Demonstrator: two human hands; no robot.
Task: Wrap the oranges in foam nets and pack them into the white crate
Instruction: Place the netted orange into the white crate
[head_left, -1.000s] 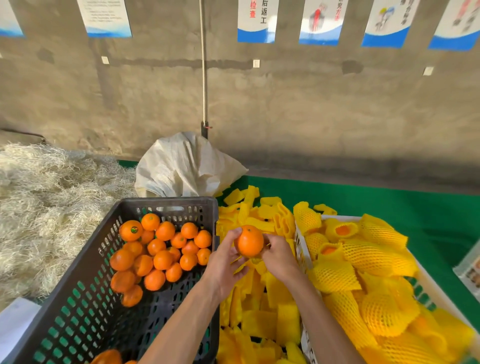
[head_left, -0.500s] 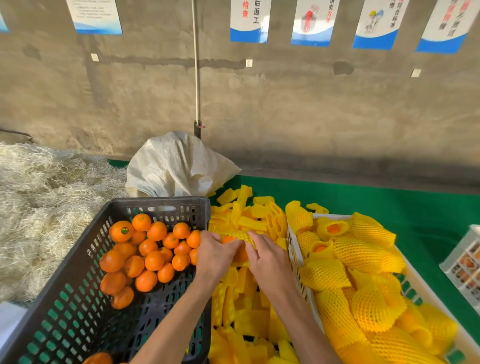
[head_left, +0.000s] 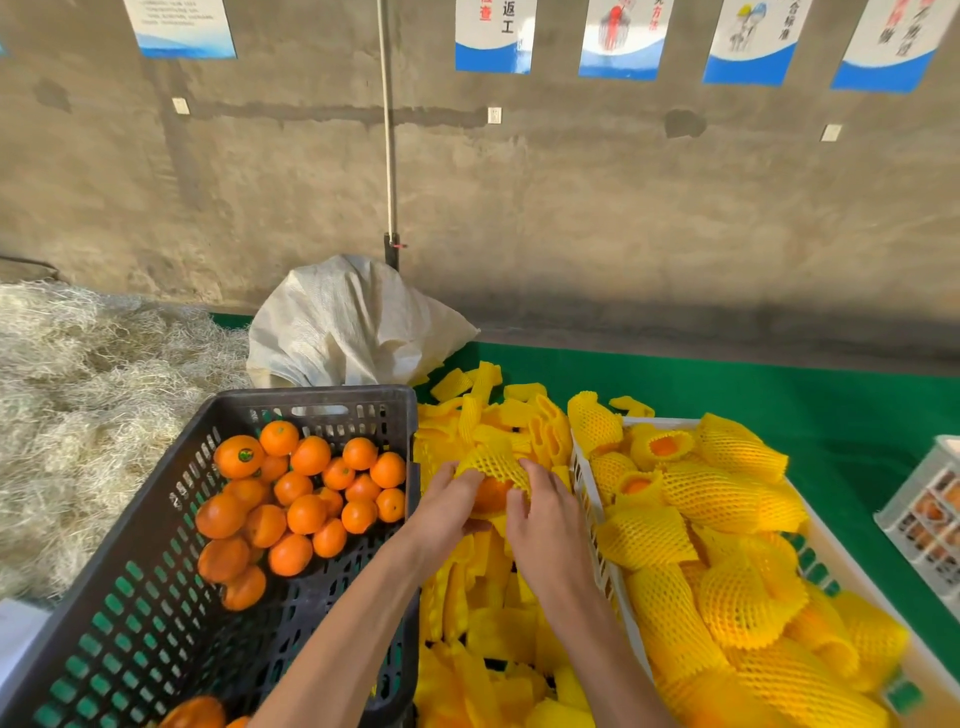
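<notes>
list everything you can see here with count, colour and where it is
black crate: one, left, holds the bare oranges
bare oranges: about two dozen, orange, in black crate
loose foam nets: a pile, yellow, between the crates
white crate: one, right, full of netted oranges
netted oranges: many, yellow nets
held orange: one, half covered by a foam net
white sack: one, behind black crate
straw: pale heap, far left
wall posters: several, blue and white
left hand: grips orange
right hand: pulls the net

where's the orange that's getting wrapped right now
In the head view it sits centre frame, the orange half under a foam net, held between the left hand and right hand, above the loose nets between both crates.
</notes>
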